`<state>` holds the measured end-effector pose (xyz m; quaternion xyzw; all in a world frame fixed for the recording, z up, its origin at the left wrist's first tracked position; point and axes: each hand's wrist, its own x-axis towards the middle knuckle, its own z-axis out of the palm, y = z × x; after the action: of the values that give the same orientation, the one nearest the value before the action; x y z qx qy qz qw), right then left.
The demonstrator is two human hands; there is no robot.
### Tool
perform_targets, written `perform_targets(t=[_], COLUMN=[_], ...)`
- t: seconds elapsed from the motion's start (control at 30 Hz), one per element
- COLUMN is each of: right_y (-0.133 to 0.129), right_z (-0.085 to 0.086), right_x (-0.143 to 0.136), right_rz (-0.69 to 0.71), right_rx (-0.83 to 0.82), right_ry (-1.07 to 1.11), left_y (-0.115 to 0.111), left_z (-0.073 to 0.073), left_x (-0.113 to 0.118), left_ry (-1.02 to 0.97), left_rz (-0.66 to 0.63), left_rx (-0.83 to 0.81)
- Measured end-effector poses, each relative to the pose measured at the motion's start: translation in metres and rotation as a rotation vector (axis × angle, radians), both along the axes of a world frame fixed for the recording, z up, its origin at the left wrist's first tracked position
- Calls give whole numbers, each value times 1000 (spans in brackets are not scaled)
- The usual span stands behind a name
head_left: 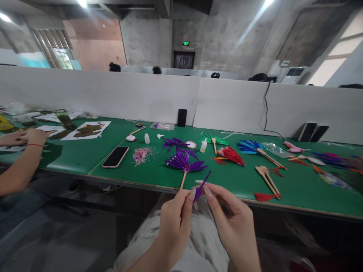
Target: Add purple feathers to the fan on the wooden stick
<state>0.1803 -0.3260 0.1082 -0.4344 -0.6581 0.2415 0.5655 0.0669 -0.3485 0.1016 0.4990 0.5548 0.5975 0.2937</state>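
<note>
Between my two hands, over my lap at the table's front edge, is a purple feather (pixel 199 191) with its narrow end pointing up and right. My left hand (pixel 177 215) pinches it low between thumb and finger. The fingertips of my right hand (pixel 231 215) close on it from the other side. Just beyond lies a purple feather fan (pixel 185 162) with a wooden handle (pixel 183 180) toward me. Loose purple feathers (pixel 175 142) are spread behind it. A small white glue bottle (pixel 203 146) stands to the right of them.
A phone (pixel 115 156) and a heap of coloured beads (pixel 142 155) lie to the left on the green table (pixel 159 175). Red feathers (pixel 231 155), a blue fan (pixel 251 146) and wooden handles (pixel 268 179) lie right. A co-worker's arm (pixel 27 160) reaches in at far left. A white partition (pixel 136 94) stands behind.
</note>
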Motion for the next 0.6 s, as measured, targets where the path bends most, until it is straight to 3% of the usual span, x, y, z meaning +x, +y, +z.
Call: perform_targets(t=[0.4,0.6], right_y=[0,1], right_z=[3,5], right_x=[-1,-4], right_rz=[-34,-52], right_rx=[97,132], right_ry=[-137,-151], left_y=[1,4], left_z=[1,2], left_x=[-1,0], left_ry=[-43,-305], left_rz=[-60,-139], left_rx=[-41,-206])
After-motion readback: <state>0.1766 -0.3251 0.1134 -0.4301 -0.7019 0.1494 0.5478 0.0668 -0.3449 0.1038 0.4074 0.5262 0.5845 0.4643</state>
